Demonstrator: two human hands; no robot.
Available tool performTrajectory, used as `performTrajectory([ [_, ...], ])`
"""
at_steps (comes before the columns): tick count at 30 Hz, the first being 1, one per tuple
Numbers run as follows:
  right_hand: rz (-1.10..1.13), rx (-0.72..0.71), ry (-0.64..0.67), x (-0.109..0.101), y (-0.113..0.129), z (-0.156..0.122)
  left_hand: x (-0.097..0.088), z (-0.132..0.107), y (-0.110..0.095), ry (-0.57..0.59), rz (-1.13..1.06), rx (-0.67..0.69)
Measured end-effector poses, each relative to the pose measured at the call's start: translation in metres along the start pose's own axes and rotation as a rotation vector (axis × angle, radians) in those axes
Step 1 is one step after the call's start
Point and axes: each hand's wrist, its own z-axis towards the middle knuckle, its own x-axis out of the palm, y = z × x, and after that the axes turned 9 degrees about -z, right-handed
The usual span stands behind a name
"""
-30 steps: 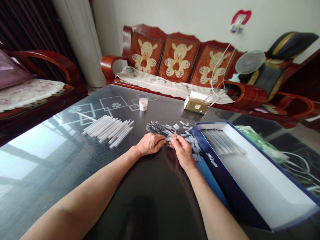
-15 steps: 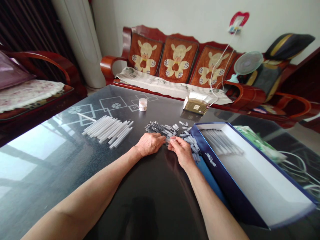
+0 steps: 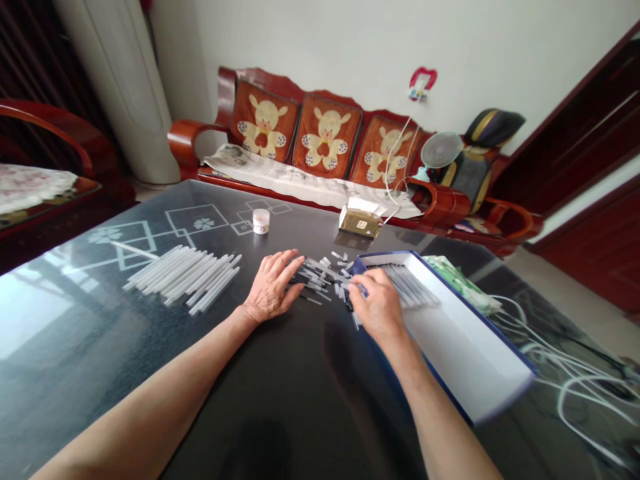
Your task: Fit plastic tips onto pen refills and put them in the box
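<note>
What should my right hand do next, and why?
Probably set whatever it pinches into the blue-rimmed white box, alongside the translucent tubes. The right hand sits at the box's rim, though its fingers hide any piece, and the left hand rests beside the loose pile of thin tubes, apparently steadying it.

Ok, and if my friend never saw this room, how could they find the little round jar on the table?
Find the red wooden sofa by the wall, then look at the dark glass table in front of it. Past the bundle of pale tubes, near the far side, stands a small round pale jar. It is short and round, not long and thin like the tubes, and smaller than the gold-brown packet to its right.
</note>
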Motion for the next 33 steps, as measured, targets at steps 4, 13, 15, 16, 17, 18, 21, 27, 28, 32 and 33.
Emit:
performTrajectory([
  [4,-0.269,0.269,0.077,-0.034,-0.067,0.008,0.003,-0.003,0.006,-0.064,-0.015,-0.051],
  [13,-0.358,0.448,0.619,-0.013,-0.093,0.018,0.01,-0.008,0.017,-0.098,0.028,-0.123],
  [15,-0.341,0.434,0.675,-0.007,-0.092,0.019,0.011,-0.008,0.018,-0.098,0.04,-0.137],
  [16,-0.338,0.428,0.693,-0.006,-0.092,0.019,0.011,-0.009,0.019,-0.099,0.047,-0.143],
  [17,-0.342,0.424,0.692,-0.007,-0.092,0.02,0.011,-0.009,0.019,-0.1,0.054,-0.148],
  [18,-0.351,0.417,0.668,-0.008,-0.092,0.02,0.012,-0.009,0.019,-0.102,0.063,-0.154],
  [21,-0.366,0.325,0.422,-0.016,-0.083,0.02,0.013,-0.009,0.02,-0.104,0.092,-0.182],
  [27,0.061,0.014,-0.036,0.018,0.005,-0.005,0.015,-0.011,0.02,-0.061,0.132,-0.217],
  [28,0.119,-0.013,-0.022,0.03,0.021,-0.012,0.015,-0.011,0.02,-0.043,0.139,-0.22],
  [32,0.133,-0.065,0.013,0.074,0.059,-0.035,0.012,-0.01,0.017,0.043,0.198,-0.277],
  [33,0.114,-0.071,0.01,0.081,0.061,-0.038,0.01,-0.009,0.016,0.052,0.23,-0.31],
])
